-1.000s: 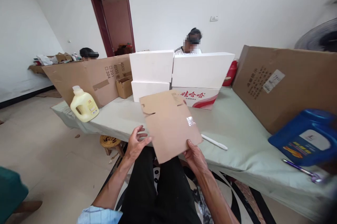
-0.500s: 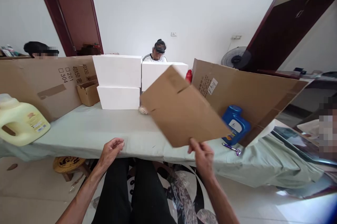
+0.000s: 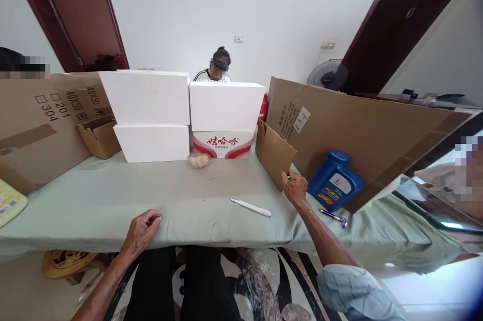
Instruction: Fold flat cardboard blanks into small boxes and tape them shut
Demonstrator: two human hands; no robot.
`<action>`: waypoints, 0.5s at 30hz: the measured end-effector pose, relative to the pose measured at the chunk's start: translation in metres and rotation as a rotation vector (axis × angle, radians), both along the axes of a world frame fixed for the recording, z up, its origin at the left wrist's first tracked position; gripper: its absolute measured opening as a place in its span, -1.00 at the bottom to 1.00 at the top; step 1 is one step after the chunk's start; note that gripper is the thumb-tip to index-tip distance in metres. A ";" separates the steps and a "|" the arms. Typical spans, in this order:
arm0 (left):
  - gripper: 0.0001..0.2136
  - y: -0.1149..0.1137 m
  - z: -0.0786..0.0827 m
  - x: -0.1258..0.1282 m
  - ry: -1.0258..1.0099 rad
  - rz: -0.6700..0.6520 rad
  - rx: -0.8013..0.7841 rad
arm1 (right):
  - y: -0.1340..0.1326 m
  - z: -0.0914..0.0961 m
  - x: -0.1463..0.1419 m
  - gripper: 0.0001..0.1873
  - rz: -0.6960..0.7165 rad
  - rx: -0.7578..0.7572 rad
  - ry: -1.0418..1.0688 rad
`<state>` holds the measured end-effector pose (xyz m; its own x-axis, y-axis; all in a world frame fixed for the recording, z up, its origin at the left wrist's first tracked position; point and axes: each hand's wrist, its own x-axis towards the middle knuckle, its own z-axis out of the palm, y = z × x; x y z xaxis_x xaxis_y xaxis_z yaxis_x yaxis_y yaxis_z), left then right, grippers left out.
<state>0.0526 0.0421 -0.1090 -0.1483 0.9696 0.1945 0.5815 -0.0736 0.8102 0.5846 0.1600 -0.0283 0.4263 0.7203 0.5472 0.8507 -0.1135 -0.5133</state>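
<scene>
Right fingers on cardboard sheet

The cardboard sheet looks matt; the blue jug, smooth glossy plastic; the tablecloth, matt, creased cloth.

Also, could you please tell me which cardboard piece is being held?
The small sheet, its near edge gripped by the right hand; the big left panel, big right panel and small brown box are in neither hand.
</scene>
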 end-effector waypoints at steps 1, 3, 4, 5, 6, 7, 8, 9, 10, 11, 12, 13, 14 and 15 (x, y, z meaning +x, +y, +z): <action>-0.61 0.002 -0.004 0.002 0.017 -0.007 0.006 | 0.010 0.000 0.000 -0.71 -0.004 -0.022 -0.021; -0.62 0.004 -0.013 0.005 0.068 0.008 0.025 | 0.034 0.002 0.001 -0.69 -0.019 -0.059 -0.057; -0.63 0.005 -0.018 0.007 0.104 0.029 0.038 | 0.048 0.004 0.001 -0.69 -0.029 -0.075 -0.072; -0.63 0.005 -0.022 0.009 0.140 0.055 0.054 | 0.063 0.007 0.002 -0.68 -0.041 -0.090 -0.084; -0.64 0.004 -0.026 0.010 0.173 0.079 0.074 | 0.078 0.009 0.002 -0.67 -0.052 -0.104 -0.095; -0.65 0.004 -0.030 0.012 0.198 0.097 0.097 | 0.093 0.011 0.001 -0.67 -0.062 -0.117 -0.103; -0.66 0.003 -0.033 0.013 0.217 0.109 0.123 | 0.108 0.013 0.001 -0.66 -0.069 -0.129 -0.111; -0.67 0.002 -0.036 0.014 0.230 0.119 0.153 | 0.122 0.013 -0.001 -0.66 -0.075 -0.141 -0.117; -0.68 0.002 -0.038 0.015 0.239 0.123 0.187 | 0.135 0.012 -0.003 -0.66 -0.080 -0.152 -0.122; -0.68 0.001 -0.039 0.016 0.245 0.125 0.222 | 0.147 0.010 -0.005 -0.66 -0.082 -0.163 -0.125; -0.69 0.001 -0.041 0.016 0.249 0.123 0.249 | 0.157 0.007 -0.008 -0.66 -0.082 -0.175 -0.127; -0.70 0.001 -0.041 0.017 0.251 0.118 0.265 | 0.166 0.004 -0.010 -0.66 -0.078 -0.187 -0.128; -0.70 0.000 -0.041 0.017 0.250 0.112 0.273 | 0.173 -0.001 -0.013 -0.66 -0.071 -0.200 -0.128; -0.71 0.000 -0.041 0.017 0.246 0.108 0.273 | 0.178 -0.005 -0.016 -0.67 -0.061 -0.210 -0.129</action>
